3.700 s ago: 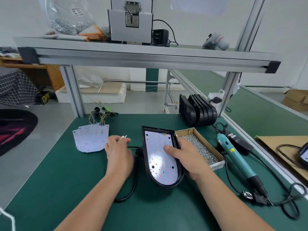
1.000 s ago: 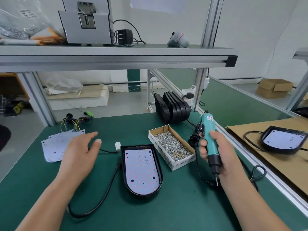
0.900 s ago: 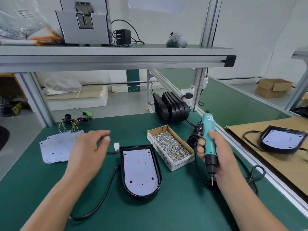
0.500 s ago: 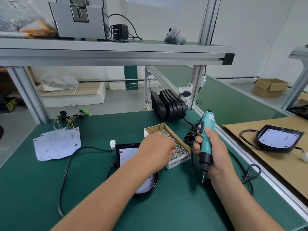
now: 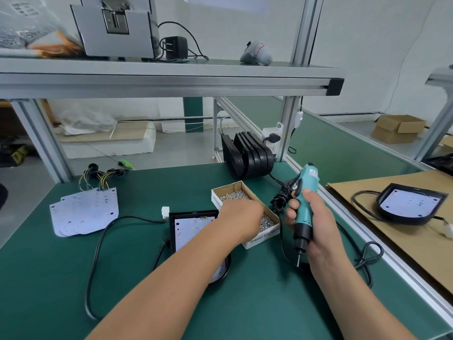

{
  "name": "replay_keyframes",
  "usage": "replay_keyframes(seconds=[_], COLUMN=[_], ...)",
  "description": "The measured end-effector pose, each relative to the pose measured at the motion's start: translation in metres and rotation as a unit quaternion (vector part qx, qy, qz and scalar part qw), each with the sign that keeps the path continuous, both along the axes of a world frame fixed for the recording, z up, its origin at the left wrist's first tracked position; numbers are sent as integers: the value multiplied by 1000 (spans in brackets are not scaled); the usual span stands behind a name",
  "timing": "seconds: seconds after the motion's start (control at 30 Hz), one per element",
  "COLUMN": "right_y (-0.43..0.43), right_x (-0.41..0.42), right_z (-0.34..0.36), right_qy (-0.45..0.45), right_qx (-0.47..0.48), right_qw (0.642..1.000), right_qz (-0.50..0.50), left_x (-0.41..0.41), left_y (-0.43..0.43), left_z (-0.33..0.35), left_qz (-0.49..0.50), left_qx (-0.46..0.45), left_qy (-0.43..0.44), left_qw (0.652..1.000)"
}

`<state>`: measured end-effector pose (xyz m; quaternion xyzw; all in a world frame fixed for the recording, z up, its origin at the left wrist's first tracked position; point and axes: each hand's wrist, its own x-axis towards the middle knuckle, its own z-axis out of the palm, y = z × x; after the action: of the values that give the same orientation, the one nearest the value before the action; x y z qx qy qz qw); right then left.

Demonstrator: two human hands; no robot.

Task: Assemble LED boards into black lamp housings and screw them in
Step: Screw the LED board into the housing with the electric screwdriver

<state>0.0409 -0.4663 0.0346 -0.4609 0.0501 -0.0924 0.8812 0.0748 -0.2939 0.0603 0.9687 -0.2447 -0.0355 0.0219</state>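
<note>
The left hand reaches forward and rightward, its forearm crossing over the black plastic lamp housing, and dips palm-down into the open brown cardboard box of small shiny metal screws. Its fingertips are hidden behind the knuckles, so I cannot tell whether it pinches a screw. The right hand wraps its fingers round the teal plastic electric screwdriver, held nearly upright just beside the box, thin metal bit pointing down above the desk. The housing lies flat near the desk's middle, square at its far end and rounded at its near end, with a white LED board speckled with small coloured dots seated inside. A black cable curves over the smooth dark green desk to the left, ending in a white connector beside the housing's far corner. A loose stack of white LED boards lies far left, and a row of empty black housings stands on edge at the back. An aluminium shelf spans overhead. To the right, a brown cardboard sheet bears a second fitted housing.
</note>
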Motion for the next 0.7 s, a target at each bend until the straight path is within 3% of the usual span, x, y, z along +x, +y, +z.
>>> replay_keyframes(seconds=[0.2,0.3,0.37,0.47,0.57,0.7], right_y=[1,2,3,6,14,30], right_x=[-1,-3,-4,-6,-8,-10], right_z=[1,1,2,1,1,5], right_qy=[3,6,8,10,11,5], right_qx=[-1,15,28,35,40,54], right_qw=[1000,1000,999,999,998,998], right_qz=[-3,-11,-21,-36,-42,-37], left_x=[-3,-6,-12,-24,-36,-55], left_y=[9,18,29,51,77,106], left_z=[8,15,21,28,29,25], left_qz=[29,66,112,151,159,165], left_qx=[-140,-315,-466,-628,-711,-763], left_qy=[32,118,205,340,419,472], left_qw=[989,940,854,683,542,410])
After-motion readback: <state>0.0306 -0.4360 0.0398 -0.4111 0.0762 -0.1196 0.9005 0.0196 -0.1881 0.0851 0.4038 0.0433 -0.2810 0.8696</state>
